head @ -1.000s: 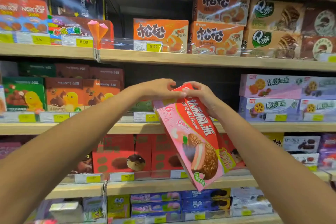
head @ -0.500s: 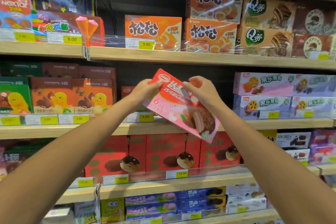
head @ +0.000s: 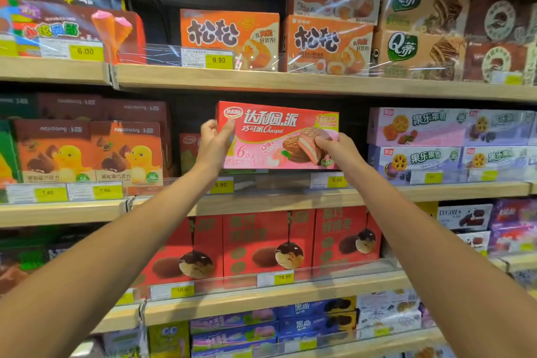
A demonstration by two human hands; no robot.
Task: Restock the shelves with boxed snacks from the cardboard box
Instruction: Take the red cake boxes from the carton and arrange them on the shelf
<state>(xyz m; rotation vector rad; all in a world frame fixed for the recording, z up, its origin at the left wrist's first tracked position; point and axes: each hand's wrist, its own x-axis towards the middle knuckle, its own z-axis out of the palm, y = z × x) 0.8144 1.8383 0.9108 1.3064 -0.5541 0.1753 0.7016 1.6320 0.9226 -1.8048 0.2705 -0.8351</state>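
Observation:
A red and pink chocolate pie box (head: pixel 273 136) stands level and upright, front face towards me, in the gap on the second shelf (head: pixel 290 197) from the top. My left hand (head: pixel 213 142) grips its left edge. My right hand (head: pixel 338 151) holds its lower right corner, fingers over the printed pie. Behind the box, at its left, a similar red box (head: pixel 189 151) shows partly. The cardboard box is out of view.
Brown and orange duck-print boxes (head: pixel 87 151) stand left of the gap, purple fruit-pie boxes (head: pixel 436 142) right of it. Orange boxes (head: pixel 229 38) fill the shelf above, red boxes (head: pixel 267 244) the shelf below. Clear price-tag strips (head: pixel 279 183) line each shelf front.
Both hands have turned the pie box from hanging tilted to level and lifted it into the gap on the second shelf. The view has moved closer to the shelves.

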